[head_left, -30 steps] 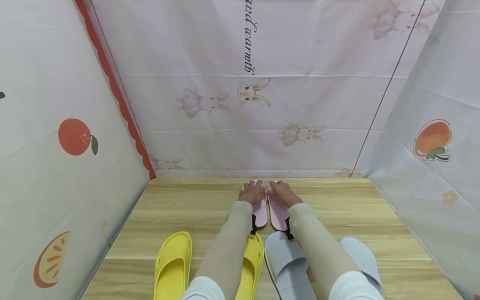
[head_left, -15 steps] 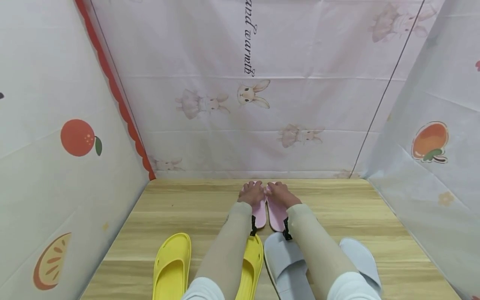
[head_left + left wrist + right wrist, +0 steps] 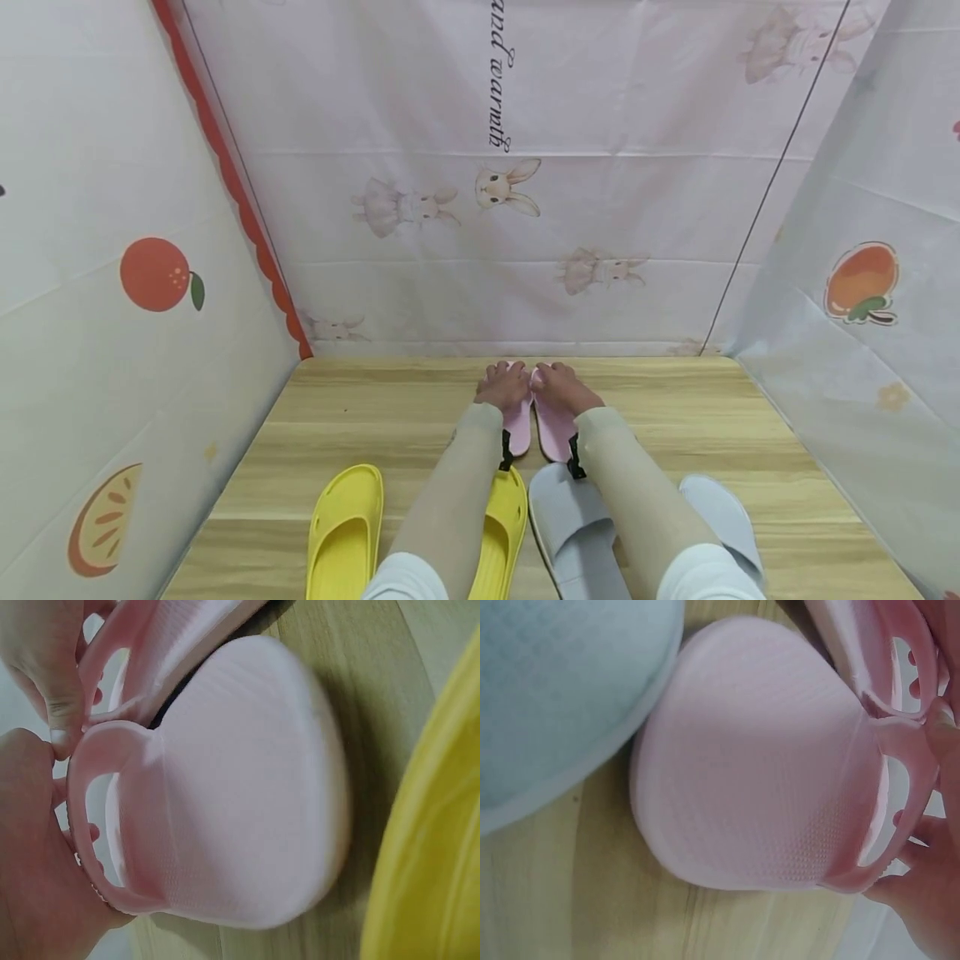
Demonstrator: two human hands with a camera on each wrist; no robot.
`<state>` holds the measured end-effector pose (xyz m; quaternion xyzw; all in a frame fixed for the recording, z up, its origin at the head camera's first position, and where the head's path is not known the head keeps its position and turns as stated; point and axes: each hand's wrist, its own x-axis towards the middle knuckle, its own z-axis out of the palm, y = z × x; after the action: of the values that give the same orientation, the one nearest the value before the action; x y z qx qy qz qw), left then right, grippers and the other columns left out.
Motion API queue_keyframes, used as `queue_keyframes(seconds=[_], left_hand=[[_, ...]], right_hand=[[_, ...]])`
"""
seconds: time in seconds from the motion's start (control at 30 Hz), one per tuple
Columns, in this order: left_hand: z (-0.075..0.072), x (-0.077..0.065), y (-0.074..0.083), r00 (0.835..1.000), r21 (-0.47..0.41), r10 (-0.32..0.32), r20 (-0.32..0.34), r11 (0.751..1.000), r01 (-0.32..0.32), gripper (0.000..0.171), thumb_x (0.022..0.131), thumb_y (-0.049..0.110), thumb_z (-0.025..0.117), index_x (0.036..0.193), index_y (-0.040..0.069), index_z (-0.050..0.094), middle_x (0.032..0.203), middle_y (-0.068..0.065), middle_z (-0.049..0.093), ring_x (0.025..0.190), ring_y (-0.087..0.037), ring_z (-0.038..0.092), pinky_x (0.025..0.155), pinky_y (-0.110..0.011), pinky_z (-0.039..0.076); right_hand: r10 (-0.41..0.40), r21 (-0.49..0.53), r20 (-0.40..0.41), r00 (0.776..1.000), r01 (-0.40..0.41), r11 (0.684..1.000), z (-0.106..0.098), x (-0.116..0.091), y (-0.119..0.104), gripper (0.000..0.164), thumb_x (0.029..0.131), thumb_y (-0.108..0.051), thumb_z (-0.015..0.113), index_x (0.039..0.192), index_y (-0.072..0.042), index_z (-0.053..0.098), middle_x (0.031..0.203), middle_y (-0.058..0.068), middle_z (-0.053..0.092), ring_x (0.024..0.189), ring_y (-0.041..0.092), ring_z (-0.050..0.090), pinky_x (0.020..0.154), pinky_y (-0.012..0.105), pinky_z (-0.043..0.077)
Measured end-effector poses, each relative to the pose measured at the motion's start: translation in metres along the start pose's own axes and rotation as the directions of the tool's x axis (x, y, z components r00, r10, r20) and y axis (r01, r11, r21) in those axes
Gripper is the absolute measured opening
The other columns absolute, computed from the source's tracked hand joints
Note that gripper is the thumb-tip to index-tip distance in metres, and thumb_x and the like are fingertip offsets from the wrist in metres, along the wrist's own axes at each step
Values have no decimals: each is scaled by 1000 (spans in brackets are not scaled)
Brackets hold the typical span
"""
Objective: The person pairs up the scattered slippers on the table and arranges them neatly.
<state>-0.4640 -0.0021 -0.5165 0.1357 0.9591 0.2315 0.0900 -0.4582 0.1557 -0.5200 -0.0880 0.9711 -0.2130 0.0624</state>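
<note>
A pair of pink slippers stands side by side at the back of the wooden floor, toes toward the rear wall. My left hand [image 3: 506, 386] grips the left pink slipper [image 3: 519, 429] over its cut-out strap, seen close in the left wrist view. Around the strap of the right pink slipper [image 3: 757, 765] curl the fingers of my right hand [image 3: 564, 390], with the thumb at the strap's inner side. The two slippers meet at their inner edges near the straps, heels spread slightly apart. Both toe ends are partly hidden under my hands.
Yellow slippers, a left one [image 3: 347, 533] and a right one [image 3: 501, 533], lie nearer to me. Beside them are grey slippers, one [image 3: 577, 533] between my forearms and another [image 3: 723, 521] outside the right forearm. Printed cloth walls [image 3: 450, 308] enclose the floor on three sides.
</note>
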Motion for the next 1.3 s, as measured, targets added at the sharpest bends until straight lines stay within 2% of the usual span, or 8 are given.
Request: queue_keyframes(seconds=[0.2, 0.37, 0.53, 0.9, 1.1, 1.3], left_hand=[[-1, 2, -3, 999, 2, -4, -32, 1000, 4, 58, 107, 48, 21, 157, 24, 35, 164, -14, 26, 149, -38, 22, 115, -62, 27], [-7, 3, -1, 999, -29, 7, -43, 1000, -8, 61, 106, 52, 25, 159, 22, 33, 166, -14, 21, 152, -37, 15, 119, -63, 18], [-16, 0, 1, 998, 3, 30, -53, 1000, -29, 64, 105, 56, 27, 159, 21, 32, 165, -15, 21, 152, -37, 13, 118, -65, 16], [-36, -23, 5, 994, 49, 81, -79, 996, -77, 68, 104, 59, 29, 159, 19, 32, 165, -16, 19, 152, -37, 14, 119, -64, 18], [-41, -36, 5, 991, 48, 112, -79, 993, -108, 68, 103, 61, 30, 158, 21, 33, 166, -15, 18, 153, -36, 12, 120, -62, 17], [-41, -45, -1, 991, 60, 100, -88, 994, -95, 69, 102, 64, 28, 158, 24, 33, 167, -13, 17, 153, -36, 14, 120, -62, 17]], right_hand=[[-35, -8, -40, 999, 35, 999, -5, -2, -3, 52, 104, -33, 49, 147, -4, 47, 143, 34, 46, 133, 52, 45, 109, 65, 37], [-27, 22, -42, 999, 28, 999, -16, -7, -6, 59, 105, -35, 50, 154, -4, 38, 152, 35, 36, 141, 53, 33, 113, 67, 30], [-27, 35, -31, 999, 28, 999, -25, -9, -8, 66, 104, -39, 53, 155, -3, 34, 156, 34, 31, 146, 51, 25, 117, 65, 24], [-116, -5, -105, 988, 116, 993, -34, -18, -12, 66, 102, -38, 59, 152, 1, 39, 149, 38, 37, 141, 54, 34, 116, 64, 28], [-158, -42, -153, 976, 153, 987, -35, -32, -16, 64, 102, -36, 59, 150, 2, 42, 147, 37, 42, 138, 53, 37, 114, 64, 31], [-186, -80, -175, 967, 174, 981, -31, -45, -23, 64, 102, -40, 58, 151, -3, 42, 147, 31, 44, 139, 49, 37, 113, 63, 32]])
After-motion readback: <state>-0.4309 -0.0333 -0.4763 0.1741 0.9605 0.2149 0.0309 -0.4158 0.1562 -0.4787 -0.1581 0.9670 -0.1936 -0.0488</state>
